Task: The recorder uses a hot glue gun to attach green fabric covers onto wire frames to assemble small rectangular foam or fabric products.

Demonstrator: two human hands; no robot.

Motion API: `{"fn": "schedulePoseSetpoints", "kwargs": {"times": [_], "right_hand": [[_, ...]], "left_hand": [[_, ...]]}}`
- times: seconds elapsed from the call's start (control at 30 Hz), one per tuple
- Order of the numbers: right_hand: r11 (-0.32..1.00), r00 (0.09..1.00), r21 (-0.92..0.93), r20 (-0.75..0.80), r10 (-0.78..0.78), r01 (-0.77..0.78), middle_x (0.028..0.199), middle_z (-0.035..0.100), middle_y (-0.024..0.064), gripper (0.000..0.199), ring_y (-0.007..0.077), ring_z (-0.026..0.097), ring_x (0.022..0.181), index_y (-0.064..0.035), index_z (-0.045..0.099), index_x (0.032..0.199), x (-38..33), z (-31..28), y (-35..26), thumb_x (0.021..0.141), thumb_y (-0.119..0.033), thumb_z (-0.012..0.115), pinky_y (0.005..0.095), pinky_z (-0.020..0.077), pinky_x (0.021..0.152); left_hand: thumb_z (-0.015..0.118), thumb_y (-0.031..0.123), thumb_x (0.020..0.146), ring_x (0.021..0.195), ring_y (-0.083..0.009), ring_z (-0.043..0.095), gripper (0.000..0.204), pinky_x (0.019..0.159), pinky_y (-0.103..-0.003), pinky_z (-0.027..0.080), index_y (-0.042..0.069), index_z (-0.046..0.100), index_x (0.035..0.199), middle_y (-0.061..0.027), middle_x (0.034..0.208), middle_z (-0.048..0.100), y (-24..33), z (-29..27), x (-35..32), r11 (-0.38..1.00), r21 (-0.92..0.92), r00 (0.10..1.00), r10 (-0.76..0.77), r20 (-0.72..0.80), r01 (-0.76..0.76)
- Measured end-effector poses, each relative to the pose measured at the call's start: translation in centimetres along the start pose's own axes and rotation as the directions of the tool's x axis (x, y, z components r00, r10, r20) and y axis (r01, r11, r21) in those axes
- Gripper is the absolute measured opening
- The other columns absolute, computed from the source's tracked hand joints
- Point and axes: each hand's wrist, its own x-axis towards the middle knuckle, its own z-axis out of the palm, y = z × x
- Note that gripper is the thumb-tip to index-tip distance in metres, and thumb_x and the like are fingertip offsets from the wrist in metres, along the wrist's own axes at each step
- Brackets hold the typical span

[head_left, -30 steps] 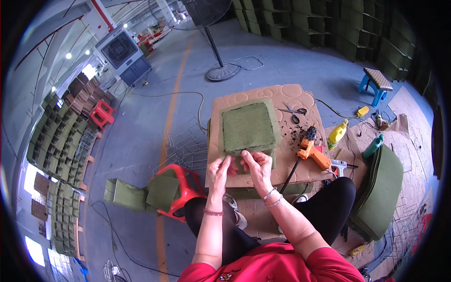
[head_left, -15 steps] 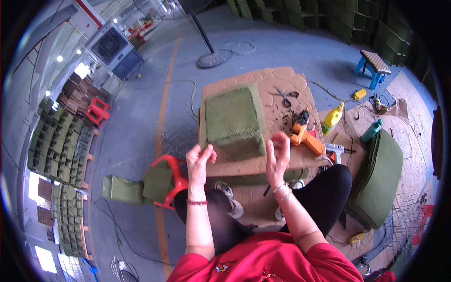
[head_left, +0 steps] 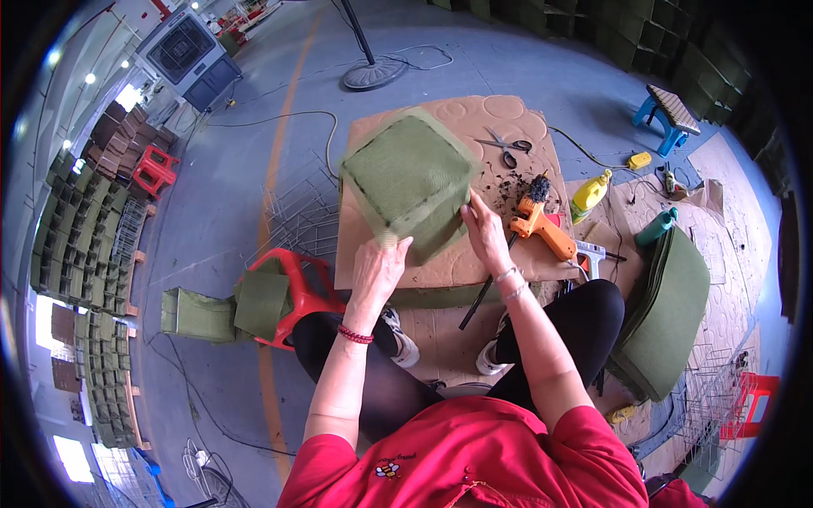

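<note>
A green fabric-covered box (head_left: 411,173) sits turned cornerwise above the cardboard-topped work surface (head_left: 364,275) in front of me, its edges slightly blurred. My left hand (head_left: 378,271) grips its near corner, fingers curled against the fabric. My right hand (head_left: 487,237) holds the box's right side, with thumb and fingers at the edge. Just right of it lies an orange glue gun (head_left: 546,229) with a dark, crusted nozzle. Black-handled scissors (head_left: 508,151) rest farther back, beside scattered dark bits.
A grey glue gun (head_left: 591,256) and a yellow bottle (head_left: 590,196) are to the right, near stacked green sheets (head_left: 665,317) and a teal bottle (head_left: 656,227). A red stool (head_left: 292,300) with green pieces stands left. Wire frames (head_left: 305,216) and cables lie on the floor.
The box has been turned so a corner points toward me. My left hand has moved right onto that corner; my right hand has closed in on its side. The view has shifted slightly.
</note>
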Motion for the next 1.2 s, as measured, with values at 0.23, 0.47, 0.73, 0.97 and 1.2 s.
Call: {"fn": "schedulePoseSetpoints", "kwargs": {"times": [0.23, 0.47, 0.73, 0.97, 1.2], "right_hand": [[0.985, 0.983, -0.072, -0.092, -0.162, 0.156, 0.106, 0.064, 0.0225, 0.038, 0.0328, 0.065, 0.095, -0.0007, 0.05, 0.128, 2.2, -0.2, 2.9, 0.092, -0.013, 0.054, 0.0361, 0.0506, 0.08], [0.962, 0.9, -0.227, -0.434, 0.04, -0.152, 0.084, 0.063, 0.0118, 0.022, 0.0289, 0.063, 0.075, -0.0039, 0.058, 0.102, -4.4, -3.4, 6.1, 0.085, -0.016, 0.064, 0.0383, 0.0493, 0.068], [0.763, 0.885, -0.61, -0.452, -0.112, -0.215, 0.099, 0.056, 0.0174, 0.046, 0.0362, 0.055, 0.096, -0.0007, 0.05, 0.114, -5.7, -3.6, 9.0, 0.077, -0.02, 0.07, 0.0431, 0.0456, 0.081], [0.601, 0.882, -0.727, -0.464, -0.076, -0.331, 0.112, 0.056, 0.0156, 0.043, 0.0335, 0.052, 0.106, -0.0038, 0.053, 0.117, -4.5, -5.8, 7.1, 0.077, -0.014, 0.062, 0.045, 0.0406, 0.091], [0.466, 0.932, -0.849, -0.341, -0.122, -0.25, 0.116, 0.051, 0.0168, 0.046, 0.0345, 0.05, 0.11, -0.005, 0.048, 0.123, -3.4, -8.7, 12.8, 0.077, -0.005, 0.051, 0.045, 0.0395, 0.092]], "left_hand": [[0.062, 0.029, 0.087, 0.055, -0.0314, 0.06, 0.035, 0.049, -0.039, 0.046, 0.005, 0.06, 0.062, -0.013, 0.06, 0.059, 3.4, 0.9, 0.3, 0.993, 0.008, 0.993, 0.115, 0.031, -0.115], [0.07, 0.023, 0.085, 0.047, -0.0172, 0.056, 0.03, 0.045, -0.03, 0.042, 0.004, 0.06, 0.064, -0.005, 0.055, 0.056, 0.9, -2.0, -2.4, 0.888, -0.459, 0.981, -0.123, -0.151, 0.041], [0.076, 0.013, 0.076, 0.096, -0.0275, 0.059, 0.026, 0.083, -0.037, 0.048, 0.001, 0.063, 0.096, -0.0101, 0.101, 0.063, 2.2, -3.1, 1.5, 0.941, -0.219, 0.866, 0.123, -0.485, -0.257], [0.076, 0.009, 0.074, 0.102, -0.0285, 0.058, 0.032, 0.09, -0.039, 0.047, 0.002, 0.064, 0.103, -0.0099, 0.106, 0.064, 1.9, -3.1, 1.5, 0.965, -0.135, 0.873, 0.137, -0.468, -0.224], [0.08, 0.012, 0.067, 0.11, -0.0289, 0.056, 0.049, 0.097, -0.04, 0.042, 0.004, 0.062, 0.112, -0.0107, 0.112, 0.064, 1.7, -3.5, 1.5, 0.966, -0.157, 0.9, 0.124, -0.418, -0.205]]}}
